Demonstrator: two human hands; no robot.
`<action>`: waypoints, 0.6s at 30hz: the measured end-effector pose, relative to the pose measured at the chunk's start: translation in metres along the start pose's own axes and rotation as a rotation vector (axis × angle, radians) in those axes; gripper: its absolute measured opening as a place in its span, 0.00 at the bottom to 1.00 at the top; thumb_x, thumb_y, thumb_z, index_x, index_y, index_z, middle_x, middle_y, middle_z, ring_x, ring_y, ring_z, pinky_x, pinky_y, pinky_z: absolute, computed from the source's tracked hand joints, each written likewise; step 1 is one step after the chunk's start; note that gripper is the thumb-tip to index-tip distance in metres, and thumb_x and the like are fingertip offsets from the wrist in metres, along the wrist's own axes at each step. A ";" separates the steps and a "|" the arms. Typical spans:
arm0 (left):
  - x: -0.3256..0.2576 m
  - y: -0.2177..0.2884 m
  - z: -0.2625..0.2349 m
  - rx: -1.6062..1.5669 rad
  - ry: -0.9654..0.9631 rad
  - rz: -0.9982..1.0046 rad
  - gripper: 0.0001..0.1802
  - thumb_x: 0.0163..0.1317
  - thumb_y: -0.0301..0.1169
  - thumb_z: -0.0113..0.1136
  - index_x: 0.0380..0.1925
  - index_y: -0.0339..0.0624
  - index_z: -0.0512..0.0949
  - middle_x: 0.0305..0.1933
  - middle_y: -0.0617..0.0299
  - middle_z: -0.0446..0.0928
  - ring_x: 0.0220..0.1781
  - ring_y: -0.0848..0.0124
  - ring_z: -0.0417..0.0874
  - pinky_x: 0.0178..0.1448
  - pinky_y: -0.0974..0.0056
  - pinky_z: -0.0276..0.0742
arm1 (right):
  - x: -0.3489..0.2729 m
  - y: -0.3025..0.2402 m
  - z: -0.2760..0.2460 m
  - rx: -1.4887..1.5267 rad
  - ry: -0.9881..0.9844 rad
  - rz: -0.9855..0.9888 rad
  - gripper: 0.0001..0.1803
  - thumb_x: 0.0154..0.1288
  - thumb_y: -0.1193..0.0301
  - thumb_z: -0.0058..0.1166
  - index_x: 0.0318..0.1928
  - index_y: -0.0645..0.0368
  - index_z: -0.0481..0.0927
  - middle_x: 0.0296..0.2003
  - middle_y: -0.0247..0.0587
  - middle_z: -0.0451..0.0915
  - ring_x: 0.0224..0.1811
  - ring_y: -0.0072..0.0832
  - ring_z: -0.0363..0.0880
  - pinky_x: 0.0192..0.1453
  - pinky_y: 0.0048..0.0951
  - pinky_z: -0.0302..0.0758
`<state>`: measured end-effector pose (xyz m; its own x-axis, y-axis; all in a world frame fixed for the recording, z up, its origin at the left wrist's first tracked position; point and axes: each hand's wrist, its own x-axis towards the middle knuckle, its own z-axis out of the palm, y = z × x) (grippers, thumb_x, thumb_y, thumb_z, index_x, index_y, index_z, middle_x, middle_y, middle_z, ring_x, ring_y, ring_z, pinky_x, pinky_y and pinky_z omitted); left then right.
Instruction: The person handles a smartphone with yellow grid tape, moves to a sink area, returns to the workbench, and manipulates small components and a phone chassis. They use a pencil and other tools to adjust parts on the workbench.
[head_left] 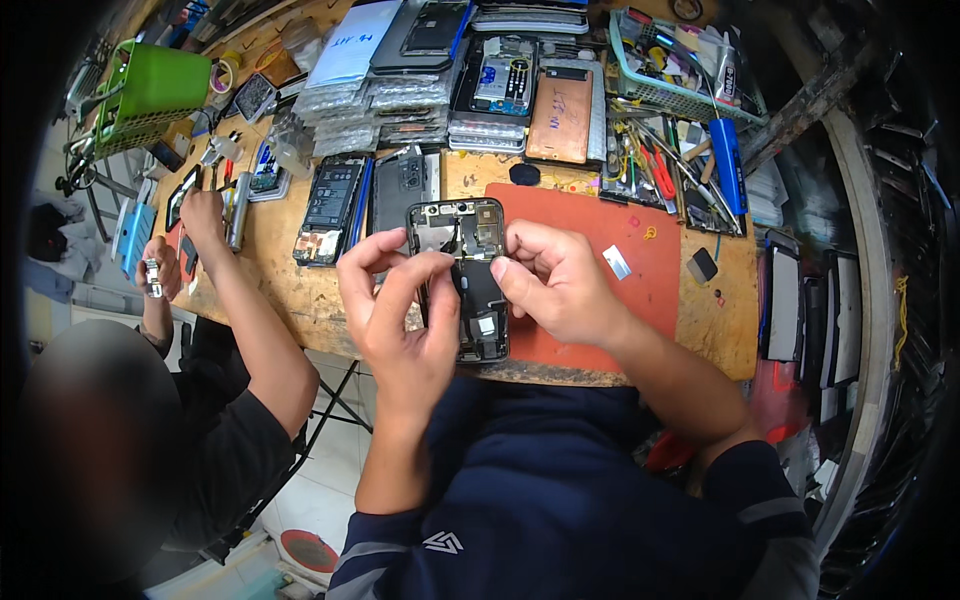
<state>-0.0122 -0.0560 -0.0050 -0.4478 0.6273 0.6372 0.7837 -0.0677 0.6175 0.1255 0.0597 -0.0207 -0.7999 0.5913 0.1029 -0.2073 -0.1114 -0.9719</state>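
An opened smartphone point(470, 285), its inner parts bare, is held upright between my two hands above the front of a red work mat point(595, 300). My left hand point(400, 310) is at its left side, with curled fingers at the edge and one fingertip over the inside, near a small dark strip. Gripping the right edge, my right hand point(560, 285) presses its thumb on the frame, while the other fingers curl in beside it. What lies under the left fingertips is hidden. A small silvery piece point(616, 262) lies on the mat to the right.
Stacked phone parts in bubble wrap point(370, 115) stand at the back, with opened phones point(328, 208) nearer. Tools, including red-handled pliers point(657, 170), and a basket point(640, 85) fill the back right. At the left, a co-worker's arm point(250, 310) reaches over the wooden bench point(725, 320).
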 end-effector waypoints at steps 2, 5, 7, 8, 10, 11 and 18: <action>-0.001 0.005 -0.003 0.092 0.021 0.085 0.16 0.51 0.15 0.67 0.40 0.43 0.86 0.56 0.50 0.73 0.44 0.64 0.80 0.37 0.68 0.78 | -0.003 -0.002 0.000 0.018 -0.026 0.015 0.09 0.75 0.75 0.53 0.34 0.61 0.71 0.27 0.22 0.70 0.29 0.06 0.65 0.30 0.18 0.65; -0.002 0.012 -0.007 0.172 0.057 0.174 0.17 0.48 0.17 0.70 0.40 0.44 0.87 0.57 0.48 0.73 0.45 0.61 0.81 0.34 0.67 0.80 | -0.006 -0.004 0.002 0.011 -0.076 -0.038 0.09 0.76 0.75 0.53 0.35 0.61 0.70 0.27 0.21 0.69 0.30 0.07 0.64 0.30 0.19 0.65; -0.002 0.014 -0.007 0.183 0.073 0.196 0.17 0.48 0.18 0.72 0.40 0.43 0.87 0.57 0.48 0.73 0.46 0.60 0.82 0.35 0.67 0.81 | -0.005 -0.004 0.002 -0.036 -0.056 -0.068 0.09 0.75 0.75 0.54 0.35 0.61 0.71 0.27 0.22 0.69 0.29 0.08 0.63 0.29 0.19 0.63; -0.003 0.015 -0.008 0.181 0.069 0.193 0.16 0.49 0.20 0.74 0.40 0.43 0.87 0.57 0.47 0.73 0.48 0.59 0.82 0.36 0.66 0.83 | -0.006 -0.004 0.003 -0.041 -0.049 -0.089 0.09 0.75 0.75 0.54 0.34 0.61 0.71 0.27 0.23 0.69 0.29 0.08 0.63 0.29 0.20 0.63; -0.002 0.014 -0.007 0.185 0.085 0.187 0.15 0.50 0.21 0.75 0.40 0.43 0.87 0.58 0.48 0.73 0.46 0.61 0.82 0.35 0.67 0.82 | -0.006 -0.004 0.004 -0.064 -0.040 -0.122 0.09 0.74 0.75 0.55 0.34 0.61 0.71 0.26 0.23 0.69 0.28 0.08 0.63 0.28 0.20 0.62; -0.002 0.014 -0.007 0.187 0.090 0.184 0.15 0.50 0.22 0.75 0.39 0.43 0.87 0.58 0.48 0.73 0.46 0.62 0.81 0.34 0.67 0.81 | -0.006 -0.003 0.005 -0.081 -0.037 -0.130 0.09 0.73 0.75 0.56 0.34 0.61 0.71 0.25 0.24 0.69 0.28 0.08 0.63 0.27 0.21 0.62; -0.006 0.013 -0.007 0.120 0.073 0.011 0.11 0.54 0.21 0.73 0.39 0.42 0.86 0.61 0.47 0.72 0.44 0.67 0.80 0.44 0.66 0.76 | -0.007 0.000 0.006 -0.140 -0.011 -0.160 0.10 0.73 0.75 0.57 0.34 0.62 0.72 0.22 0.24 0.67 0.24 0.09 0.62 0.25 0.22 0.62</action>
<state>-0.0023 -0.0656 0.0023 -0.4655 0.5684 0.6784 0.8329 0.0219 0.5531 0.1274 0.0511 -0.0200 -0.7694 0.5836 0.2598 -0.2524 0.0958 -0.9629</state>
